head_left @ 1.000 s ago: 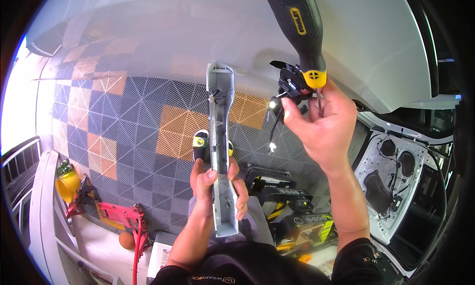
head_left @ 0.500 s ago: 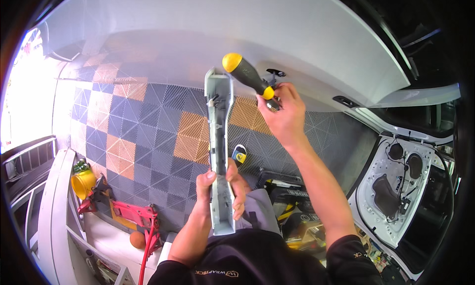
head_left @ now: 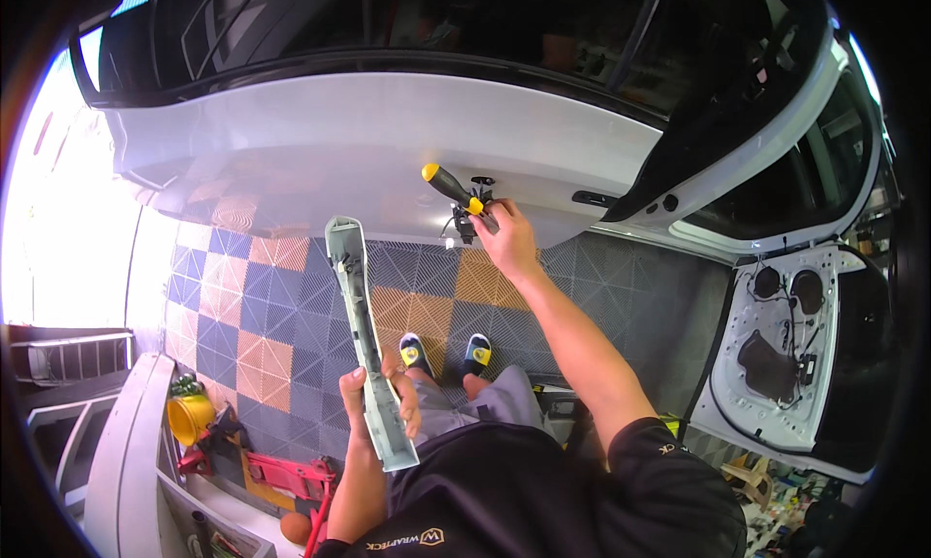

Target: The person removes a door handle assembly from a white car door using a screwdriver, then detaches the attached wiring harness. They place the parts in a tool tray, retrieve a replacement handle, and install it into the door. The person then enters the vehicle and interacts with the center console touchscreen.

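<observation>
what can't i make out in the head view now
In the head view:
Screwdriver: tip hidden or too small, by the right hand and black part.
Grey piece: far side hidden, turned away from the camera.
Left hand: palm hidden behind the grey piece.
Car: upper part cut off by the top edge.
Small items at lower right: too small and crowded to identify.

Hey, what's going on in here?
Someone is standing beside a white car. Their left hand holds a long, hollow grey strip, away from the bodywork. Their right hand grips a screwdriver near the car's side, with a small black part right by the fingers; whether that's held too is hard to tell.
</observation>
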Available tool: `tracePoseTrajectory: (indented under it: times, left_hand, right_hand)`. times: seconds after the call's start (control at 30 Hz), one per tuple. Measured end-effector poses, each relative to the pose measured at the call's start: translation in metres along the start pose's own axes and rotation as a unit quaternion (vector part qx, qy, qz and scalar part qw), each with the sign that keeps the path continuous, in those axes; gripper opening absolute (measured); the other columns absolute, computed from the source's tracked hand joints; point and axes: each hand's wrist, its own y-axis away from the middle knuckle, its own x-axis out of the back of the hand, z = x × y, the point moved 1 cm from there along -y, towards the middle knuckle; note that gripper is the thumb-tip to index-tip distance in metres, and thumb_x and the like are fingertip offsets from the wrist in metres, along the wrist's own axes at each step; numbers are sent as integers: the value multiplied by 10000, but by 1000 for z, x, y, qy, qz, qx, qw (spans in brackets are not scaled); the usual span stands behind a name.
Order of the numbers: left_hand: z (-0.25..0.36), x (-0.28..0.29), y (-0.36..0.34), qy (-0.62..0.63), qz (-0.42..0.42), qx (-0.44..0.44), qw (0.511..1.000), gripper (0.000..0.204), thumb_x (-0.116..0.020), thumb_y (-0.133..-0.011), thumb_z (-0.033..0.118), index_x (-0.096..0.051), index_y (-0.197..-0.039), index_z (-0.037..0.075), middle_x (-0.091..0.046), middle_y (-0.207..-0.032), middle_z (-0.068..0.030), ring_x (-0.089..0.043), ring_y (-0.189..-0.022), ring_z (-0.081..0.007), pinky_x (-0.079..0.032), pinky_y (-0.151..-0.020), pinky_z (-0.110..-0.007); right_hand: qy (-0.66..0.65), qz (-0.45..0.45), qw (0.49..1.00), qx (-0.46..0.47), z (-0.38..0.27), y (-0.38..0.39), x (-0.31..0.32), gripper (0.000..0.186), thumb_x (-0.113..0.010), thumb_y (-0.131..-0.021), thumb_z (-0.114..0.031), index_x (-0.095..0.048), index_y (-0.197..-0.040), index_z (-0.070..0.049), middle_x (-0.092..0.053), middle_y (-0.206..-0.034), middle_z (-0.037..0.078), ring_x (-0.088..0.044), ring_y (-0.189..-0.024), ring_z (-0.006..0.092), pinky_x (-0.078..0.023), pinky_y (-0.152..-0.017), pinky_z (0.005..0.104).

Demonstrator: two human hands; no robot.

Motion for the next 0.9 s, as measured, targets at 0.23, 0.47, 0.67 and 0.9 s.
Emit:
tracePoseTrajectory:
  times: [0.23, 0.47, 0.67, 0.9]
  left_hand:
    - [36, -8, 7, -80, -24, 5, 997, 395, -482, -972, 503, -412, -995, 115, -559, -605, -214, -566, -396, -304, -514, -361, -369]
    - [67, -14, 12, -98, -43, 115, 988, 376, -486, -985, 454, -401, -994, 88, -535, -576, -204, -563, -375, -321, -515, -337, -370]
    - [43, -24, -2, -114, -121, 249, 954, 367, -456, -999, 456, -389, -992, 95, -532, -581, -190, -564, -383, -310, -517, -348, -360]
    - [-15, -43, 3, -55, -189, 416, 888, 364, -438, -1016, 438, -381, -1012, 78, -548, -640, -205, -605, -434, -338, -563, -389, -382]
  right_hand:
    - [38, 74, 996, 7, -21, 39, 35, 269, -795, -854, -161, -657, -1016, 5, -674, -1011, 133, -695, -850, 322, -549, -723, 398]
    - [40, 152, 978, -134, -90, 172, 85, 203, -763, -887, -141, -671, -975, 17, -665, -898, 98, -602, -673, 201, -475, -601, 325]
    - [-31, 289, 905, -311, -146, 301, 116, 233, -637, -1005, -178, -668, -961, 49, -607, -800, 37, -463, -650, 52, -375, -560, 251]
    - [-38, 438, 758, -482, -192, 436, 150, 240, -567, -1018, -151, -699, -1037, 49, -620, -776, 26, -566, -663, 95, -433, -588, 254]
